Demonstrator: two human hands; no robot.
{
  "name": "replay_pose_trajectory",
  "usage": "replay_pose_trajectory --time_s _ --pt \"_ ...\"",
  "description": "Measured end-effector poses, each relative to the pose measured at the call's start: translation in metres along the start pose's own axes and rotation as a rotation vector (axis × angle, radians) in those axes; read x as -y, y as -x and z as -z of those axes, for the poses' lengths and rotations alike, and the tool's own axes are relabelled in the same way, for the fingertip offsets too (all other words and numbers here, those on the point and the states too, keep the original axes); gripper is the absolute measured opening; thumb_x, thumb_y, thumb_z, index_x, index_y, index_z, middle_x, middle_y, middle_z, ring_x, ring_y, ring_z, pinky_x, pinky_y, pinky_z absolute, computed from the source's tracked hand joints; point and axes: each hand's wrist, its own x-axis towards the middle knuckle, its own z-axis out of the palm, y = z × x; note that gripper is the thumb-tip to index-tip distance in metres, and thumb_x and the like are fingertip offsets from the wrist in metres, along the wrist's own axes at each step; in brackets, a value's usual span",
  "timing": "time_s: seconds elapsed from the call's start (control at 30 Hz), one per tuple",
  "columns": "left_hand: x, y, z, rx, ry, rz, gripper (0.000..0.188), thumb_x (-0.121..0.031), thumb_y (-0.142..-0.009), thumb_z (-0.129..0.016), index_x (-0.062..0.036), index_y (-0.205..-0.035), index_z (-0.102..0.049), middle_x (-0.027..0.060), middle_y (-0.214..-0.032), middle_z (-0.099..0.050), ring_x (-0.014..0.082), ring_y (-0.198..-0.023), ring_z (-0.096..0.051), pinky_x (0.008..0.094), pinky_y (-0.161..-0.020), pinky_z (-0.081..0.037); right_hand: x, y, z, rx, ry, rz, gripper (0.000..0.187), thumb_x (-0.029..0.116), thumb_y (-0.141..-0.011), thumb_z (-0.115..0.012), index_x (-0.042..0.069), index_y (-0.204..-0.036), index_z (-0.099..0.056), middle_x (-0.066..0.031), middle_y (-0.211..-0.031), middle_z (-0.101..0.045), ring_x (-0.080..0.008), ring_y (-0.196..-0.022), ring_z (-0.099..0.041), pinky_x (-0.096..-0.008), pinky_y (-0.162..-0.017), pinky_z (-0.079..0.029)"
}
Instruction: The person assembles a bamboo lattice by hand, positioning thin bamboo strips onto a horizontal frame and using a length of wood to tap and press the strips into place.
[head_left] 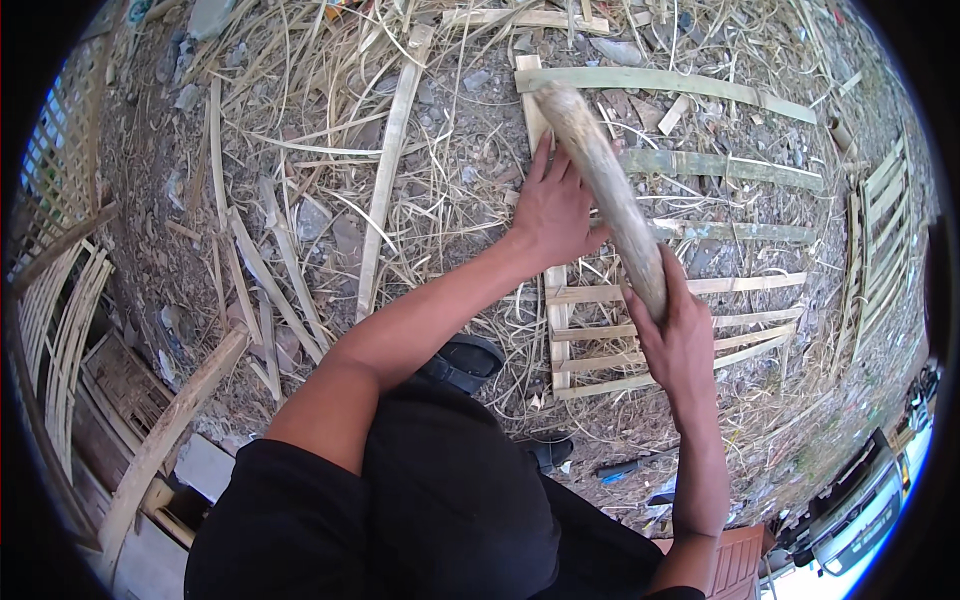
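Note:
My right hand [682, 345] is wrapped round the lower end of a thick, pale wooden stick [608, 180], which slants up and to the left over the slats. My left hand [558, 215] lies with its fingers stretched out on an upright bamboo strip [559, 345], beside the stick. Several bamboo slats run rightward from that strip like the rungs of a frame; the top slat [690, 84] is greenish and a lower slat [725, 284] is paler. The stick and my left hand hide part of the strip and some slat ends.
A finished-looking slatted panel [885, 240] lies at the far right. Loose bamboo strips [395, 165] and shavings litter the ground on the left. A wooden pole [175, 435] leans at lower left near a lattice [68, 150]. My black sandal [465, 362] is close to the frame.

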Motion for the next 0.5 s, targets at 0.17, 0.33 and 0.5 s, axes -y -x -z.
replay_pose_trajectory --time_s 0.17,0.33,0.5 --pt "0.002 -0.002 0.012 -0.061 0.109 0.008 0.101 -0.046 -0.078 -0.07 -0.0044 -0.158 -0.023 0.034 -0.156 -0.024 0.045 -0.15 -0.017 0.0608 -0.12 -0.008 -0.001 -0.009 -0.011 0.074 0.047 0.02 0.059 0.025 -0.093 -0.069 0.001 -0.142 -0.045 -0.0289 -0.081 -0.068 -0.0437 -0.074 -0.071 -0.0486 -0.062 -0.055" --pt "-0.003 0.0 0.008 0.013 0.068 0.03 0.102 -0.046 -0.079 -0.068 -0.006 -0.159 -0.019 0.0336 -0.157 -0.023 0.0443 -0.15 -0.017 0.0608 -0.12 -0.009 -0.011 0.014 -0.003 0.035 -0.007 0.011 0.06 0.025 -0.093 -0.069 0.0 -0.142 -0.045 -0.0285 -0.082 -0.069 -0.0423 -0.075 -0.072 -0.0482 -0.063 -0.056" --pt "0.0 0.002 0.004 -0.107 0.127 -0.005 0.094 -0.048 -0.082 -0.065 -0.0047 -0.156 -0.026 0.0326 -0.156 -0.026 0.0421 -0.151 -0.019 0.0603 -0.12 -0.01 0.023 -0.041 -0.021 0.092 -0.048 0.002 0.056 0.03 -0.095 -0.066 0.002 -0.139 -0.047 -0.029 -0.077 -0.067 -0.0475 -0.073 -0.069 -0.0514 -0.064 -0.053"
